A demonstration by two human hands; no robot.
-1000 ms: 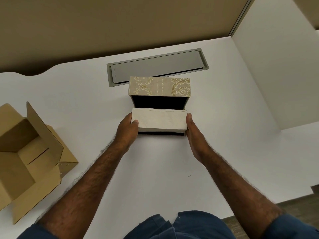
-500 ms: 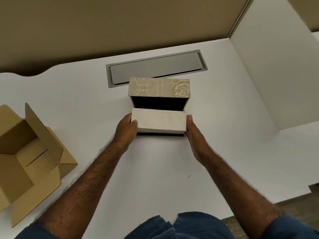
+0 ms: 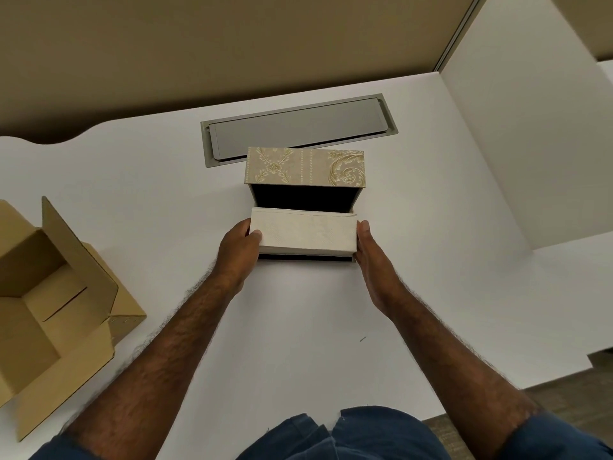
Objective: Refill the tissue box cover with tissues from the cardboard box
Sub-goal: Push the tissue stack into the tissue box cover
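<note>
Nothing's shifted since prev frame: left hand (image 3: 238, 252) & right hand (image 3: 371, 257) still clamp tissue stack (image 3: 303, 234) at its ends over open tissue box cover (image 3: 305, 180) mid-bench (image 3: 298, 327), cardboard box (image 3: 49, 310) far left.

The tissue box cover (image 3: 305, 167) sits at the centre of the frame, just above the middle. Its lid stands raised at the back, beige with gold floral and scroll patterns, and the dark interior lies open below it. A white block of tissues (image 3: 303, 234) lies level across the cover's near edge. The cardboard box (image 3: 49, 313), brown with flaps spread open, rests at the left edge, its interior bare.
</note>
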